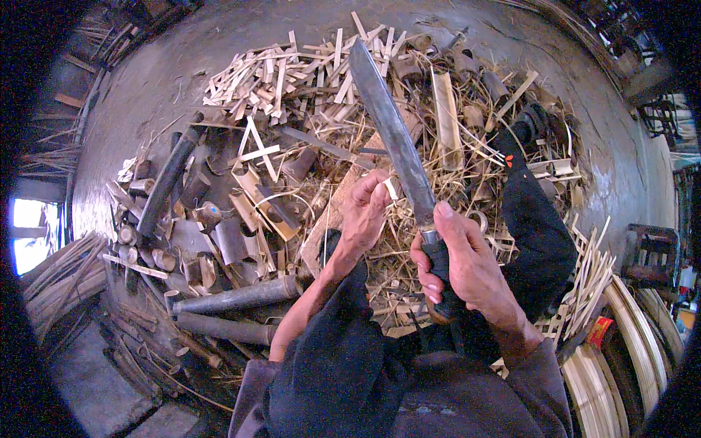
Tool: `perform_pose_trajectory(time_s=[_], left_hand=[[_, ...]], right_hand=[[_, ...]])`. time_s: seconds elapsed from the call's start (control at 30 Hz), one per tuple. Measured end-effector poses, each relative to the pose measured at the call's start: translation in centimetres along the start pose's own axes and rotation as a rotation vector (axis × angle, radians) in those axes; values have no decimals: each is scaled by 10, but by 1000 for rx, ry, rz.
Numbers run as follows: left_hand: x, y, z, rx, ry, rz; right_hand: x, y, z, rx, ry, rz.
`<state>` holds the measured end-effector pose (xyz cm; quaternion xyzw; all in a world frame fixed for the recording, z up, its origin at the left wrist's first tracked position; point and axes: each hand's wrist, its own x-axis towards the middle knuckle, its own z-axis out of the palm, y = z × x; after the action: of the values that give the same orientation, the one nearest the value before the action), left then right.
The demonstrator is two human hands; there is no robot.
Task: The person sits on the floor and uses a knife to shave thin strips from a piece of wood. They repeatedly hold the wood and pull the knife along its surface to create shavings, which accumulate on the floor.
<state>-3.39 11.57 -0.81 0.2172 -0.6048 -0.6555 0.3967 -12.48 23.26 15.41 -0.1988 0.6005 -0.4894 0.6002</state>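
Observation:
My right hand grips the dark handle of a long machete, thumb laid along the base of the blade. The grey blade points up and away over the scrap pile. My left hand sits just left of the blade and pinches a thin pale bamboo sliver between its fingertips, close to the blade's edge. Both forearms come up from the lower edge over my dark trousers.
Bamboo offcuts, pale split strips and shavings cover the concrete floor ahead. Dark bamboo tubes lie at the lower left. A wooden board lies under my left hand. Curved bamboo strips are stacked at the right.

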Motion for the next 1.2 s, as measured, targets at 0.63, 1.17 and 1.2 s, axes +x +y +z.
perform_pose_trajectory(time_s=[0.63,1.17,1.2], left_hand=[[4,13,7,-215,-24,-25],[1,14,-8,-119,-41,-4],[1,4,-11,-137,-33,-15]], right_hand=[[-3,-3,-5,-7,-37,61],[1,15,11,-261,-9,-235],[5,17,13,-242,2,-216]])
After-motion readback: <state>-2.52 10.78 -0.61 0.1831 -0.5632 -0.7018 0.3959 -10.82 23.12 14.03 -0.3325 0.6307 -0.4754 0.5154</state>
